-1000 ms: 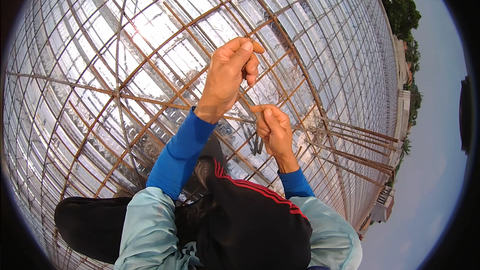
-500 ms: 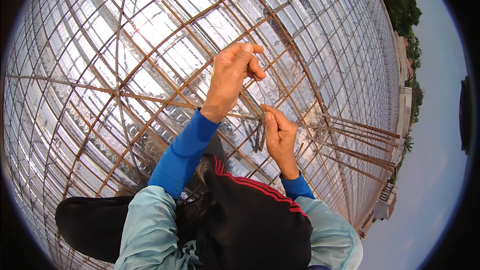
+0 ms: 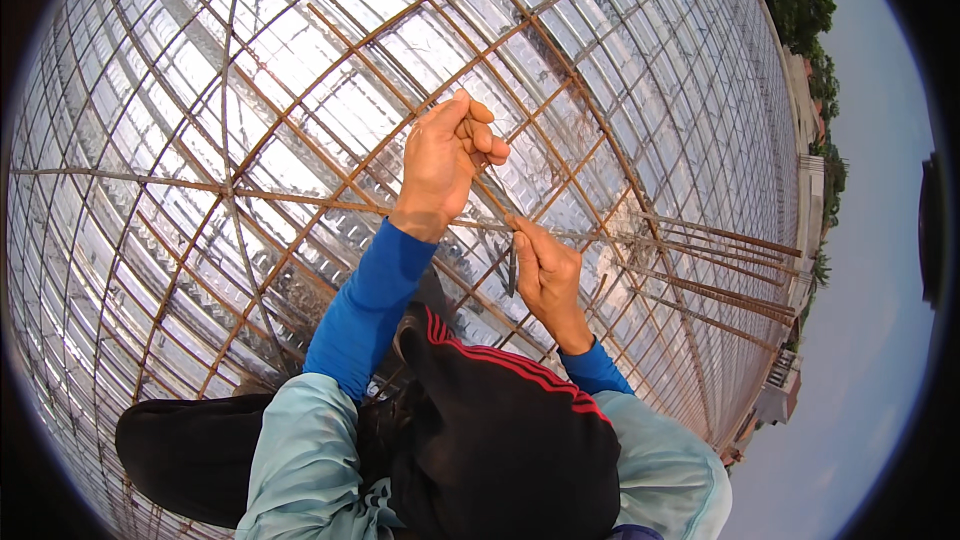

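The left hand (image 3: 445,165) is closed on a thin tie wire (image 3: 490,202) and pulls it up and far from a crossing of the rebar grid (image 3: 300,200). The right hand (image 3: 548,275), nearer and to the right, is clamped on a small dark hook tool (image 3: 511,270). The wire should probably stay tight while the tool twists, so the knot sits firmly on the crossing.
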The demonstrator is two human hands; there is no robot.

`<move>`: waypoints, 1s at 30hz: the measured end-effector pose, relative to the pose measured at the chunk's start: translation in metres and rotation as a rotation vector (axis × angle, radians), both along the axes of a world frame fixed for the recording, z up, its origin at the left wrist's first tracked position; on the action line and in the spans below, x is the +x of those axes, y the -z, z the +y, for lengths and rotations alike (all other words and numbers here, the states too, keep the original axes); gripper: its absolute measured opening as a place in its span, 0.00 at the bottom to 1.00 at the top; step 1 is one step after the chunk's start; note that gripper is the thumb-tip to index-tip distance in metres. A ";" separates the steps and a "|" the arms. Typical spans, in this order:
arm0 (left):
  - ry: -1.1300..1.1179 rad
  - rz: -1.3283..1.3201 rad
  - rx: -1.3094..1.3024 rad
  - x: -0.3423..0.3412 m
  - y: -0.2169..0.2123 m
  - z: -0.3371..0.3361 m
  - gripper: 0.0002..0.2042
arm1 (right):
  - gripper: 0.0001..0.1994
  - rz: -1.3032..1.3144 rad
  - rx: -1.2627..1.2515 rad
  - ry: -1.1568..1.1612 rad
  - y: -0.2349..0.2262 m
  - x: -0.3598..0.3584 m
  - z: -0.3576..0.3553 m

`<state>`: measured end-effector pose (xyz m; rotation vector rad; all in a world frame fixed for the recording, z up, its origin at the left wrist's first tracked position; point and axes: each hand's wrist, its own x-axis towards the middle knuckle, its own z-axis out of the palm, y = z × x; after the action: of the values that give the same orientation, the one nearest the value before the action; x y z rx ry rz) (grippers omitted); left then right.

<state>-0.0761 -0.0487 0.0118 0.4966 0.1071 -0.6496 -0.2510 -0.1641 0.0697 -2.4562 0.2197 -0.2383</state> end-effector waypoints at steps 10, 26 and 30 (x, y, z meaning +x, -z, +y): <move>0.202 -0.249 0.512 0.017 -0.010 0.014 0.30 | 0.11 -0.076 -0.136 0.020 -0.006 0.003 -0.018; 0.157 -0.135 -0.026 0.020 0.018 0.013 0.19 | 0.10 -0.057 -0.133 0.010 -0.006 0.001 -0.008; 0.156 -0.092 -0.062 0.016 0.012 0.006 0.16 | 0.11 0.003 -0.188 0.019 -0.012 0.000 -0.002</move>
<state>-0.0599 -0.0432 -0.0006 0.4773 -0.0392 -0.7792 -0.2511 -0.1658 0.0818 -2.6420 0.2309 -0.2743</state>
